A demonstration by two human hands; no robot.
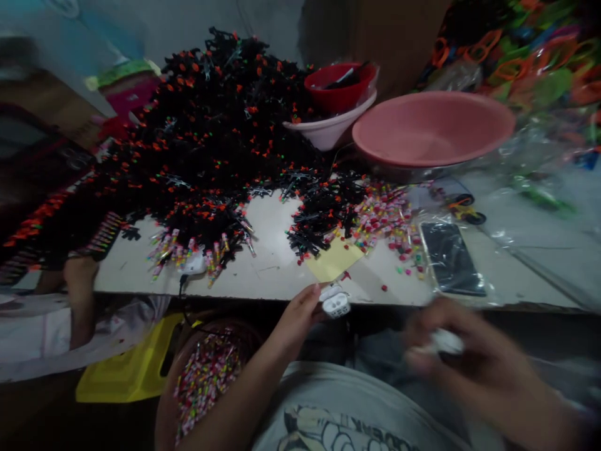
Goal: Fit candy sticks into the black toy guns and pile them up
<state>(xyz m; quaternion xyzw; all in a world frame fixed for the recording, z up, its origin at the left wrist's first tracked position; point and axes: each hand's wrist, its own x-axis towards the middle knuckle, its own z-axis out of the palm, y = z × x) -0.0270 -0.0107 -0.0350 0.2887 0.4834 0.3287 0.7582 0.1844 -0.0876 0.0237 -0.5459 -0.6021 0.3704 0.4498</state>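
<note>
My left hand (303,308) is closed around a small white earbud case (336,303), held just off the table's front edge. The case's lid looks raised, and two rounded hollows show inside. Smeared by motion, my right hand (444,344) hovers to the right, its fingers pinched on a small white object (447,342), too blurred to make out its kind. Behind the case, a yellow paper (334,259) lies on the white table (263,275). A smartphone (451,258) with a dark screen lies beyond my right hand.
A large heap of black plastic pieces with orange tips (225,125) covers the back left. Pink and red basins (432,128) stand behind. Small colourful pieces (385,216) lie near the phone. Below the table is a tub of them (211,369) beside a yellow stool (129,369). Another person's arm (79,300) is at left.
</note>
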